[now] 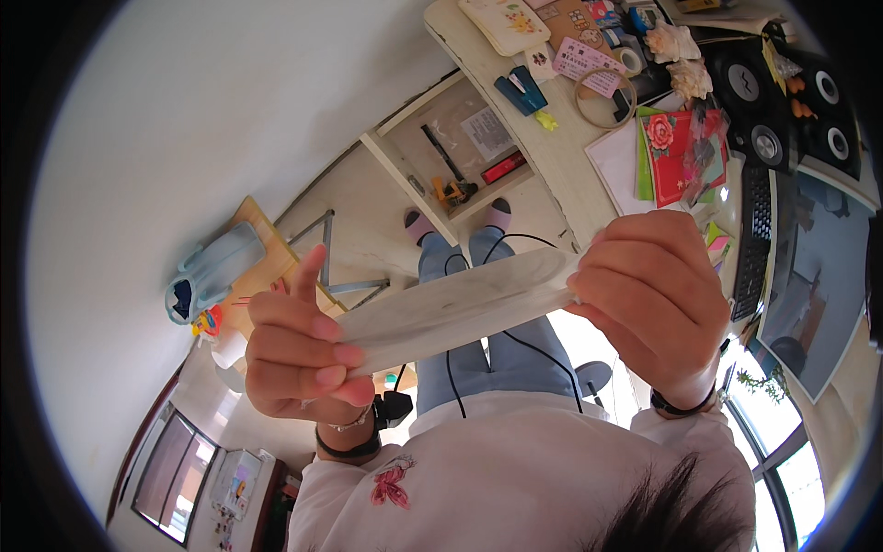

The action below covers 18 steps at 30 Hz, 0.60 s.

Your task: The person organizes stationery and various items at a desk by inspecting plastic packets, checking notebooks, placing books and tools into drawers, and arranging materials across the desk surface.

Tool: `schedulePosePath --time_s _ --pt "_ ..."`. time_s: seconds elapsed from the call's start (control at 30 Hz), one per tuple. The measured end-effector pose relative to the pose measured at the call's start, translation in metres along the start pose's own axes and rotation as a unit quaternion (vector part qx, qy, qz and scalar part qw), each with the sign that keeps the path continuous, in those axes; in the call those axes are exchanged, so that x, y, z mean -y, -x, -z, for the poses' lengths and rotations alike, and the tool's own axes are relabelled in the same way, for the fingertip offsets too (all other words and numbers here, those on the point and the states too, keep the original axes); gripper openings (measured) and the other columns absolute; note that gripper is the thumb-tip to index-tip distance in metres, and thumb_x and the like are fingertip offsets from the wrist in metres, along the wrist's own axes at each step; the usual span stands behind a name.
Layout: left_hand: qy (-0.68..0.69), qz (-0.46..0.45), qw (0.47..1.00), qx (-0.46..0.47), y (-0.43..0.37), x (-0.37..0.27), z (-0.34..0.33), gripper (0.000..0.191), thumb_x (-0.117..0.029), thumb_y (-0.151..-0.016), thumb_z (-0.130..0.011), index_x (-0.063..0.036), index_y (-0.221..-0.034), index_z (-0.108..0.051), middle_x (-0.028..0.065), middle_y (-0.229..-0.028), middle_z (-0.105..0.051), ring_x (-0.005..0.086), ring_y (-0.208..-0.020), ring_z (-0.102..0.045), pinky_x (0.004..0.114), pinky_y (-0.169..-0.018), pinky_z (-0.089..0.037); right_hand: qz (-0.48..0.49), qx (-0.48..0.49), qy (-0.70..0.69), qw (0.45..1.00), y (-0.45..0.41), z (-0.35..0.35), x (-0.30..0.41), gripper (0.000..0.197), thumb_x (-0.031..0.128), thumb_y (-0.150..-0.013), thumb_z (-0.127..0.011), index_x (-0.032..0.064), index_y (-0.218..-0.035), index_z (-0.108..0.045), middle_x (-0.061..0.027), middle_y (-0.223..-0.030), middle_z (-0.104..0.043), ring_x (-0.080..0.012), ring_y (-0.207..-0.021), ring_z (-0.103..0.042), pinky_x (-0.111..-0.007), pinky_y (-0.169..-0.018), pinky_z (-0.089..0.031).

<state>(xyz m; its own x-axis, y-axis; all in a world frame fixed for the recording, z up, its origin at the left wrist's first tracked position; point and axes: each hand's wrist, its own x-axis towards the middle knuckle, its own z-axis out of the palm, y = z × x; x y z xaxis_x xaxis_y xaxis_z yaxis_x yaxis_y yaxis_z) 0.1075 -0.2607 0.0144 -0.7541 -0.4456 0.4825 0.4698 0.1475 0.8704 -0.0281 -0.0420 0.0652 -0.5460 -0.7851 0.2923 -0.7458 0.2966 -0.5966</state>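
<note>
A whitish, translucent flat strip (455,303), with faint grey smudges, is stretched between my two hands above my lap. My left hand (296,352) pinches its left end between thumb and fingers, with one finger raised. At the other end, my right hand (648,297) grips the strip with the fingers curled over. Whether it is tape or plastic film, I cannot tell. Beyond it, a drawer (448,131) is pulled out from the desk, holding a black pen (441,152), a red box (503,168) and a yellow-and-black object (454,193).
On the desk (559,172) lie a dark teal stapler (521,91), a tape ring (606,99), red printed envelopes (679,155) and seashells (672,43). A keyboard (752,241) and monitor (817,276) stand at right. Light-blue pitcher (221,269) rests on a wooden surface at left. Black cables (545,359) cross my lap.
</note>
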Motion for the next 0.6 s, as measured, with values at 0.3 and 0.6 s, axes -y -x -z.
schedulePosePath --time_s 0.3,0.6 --pt "0.133 0.091 0.987 -0.003 0.003 0.011 0.005 0.022 -0.022 -0.076 -0.075 -0.0109 -0.077 -0.057 -0.0004 -0.07 -0.053 0.0174 -0.082 -0.053 0.063 -0.103 -0.032 -0.068 -0.036 -0.149 0.986 0.003 -0.001 -0.003 0.027 0.007 -0.056 -0.074 0.0021 -0.08 -0.064 -0.0084 -0.081 -0.061 -0.025 -0.075 -0.058 -0.033 -0.064 -0.047" --pt "0.235 0.173 0.951 -0.106 0.013 0.036 -0.009 0.028 -0.023 -0.079 -0.073 -0.0123 -0.076 -0.047 -0.0024 -0.07 -0.047 0.0156 -0.082 -0.052 0.059 -0.104 -0.035 -0.113 -0.084 -0.335 0.932 0.011 -0.008 -0.01 0.022 -0.007 -0.062 -0.065 -0.0022 -0.083 -0.068 -0.0122 -0.079 -0.065 -0.0242 -0.071 -0.059 -0.032 -0.064 -0.047"
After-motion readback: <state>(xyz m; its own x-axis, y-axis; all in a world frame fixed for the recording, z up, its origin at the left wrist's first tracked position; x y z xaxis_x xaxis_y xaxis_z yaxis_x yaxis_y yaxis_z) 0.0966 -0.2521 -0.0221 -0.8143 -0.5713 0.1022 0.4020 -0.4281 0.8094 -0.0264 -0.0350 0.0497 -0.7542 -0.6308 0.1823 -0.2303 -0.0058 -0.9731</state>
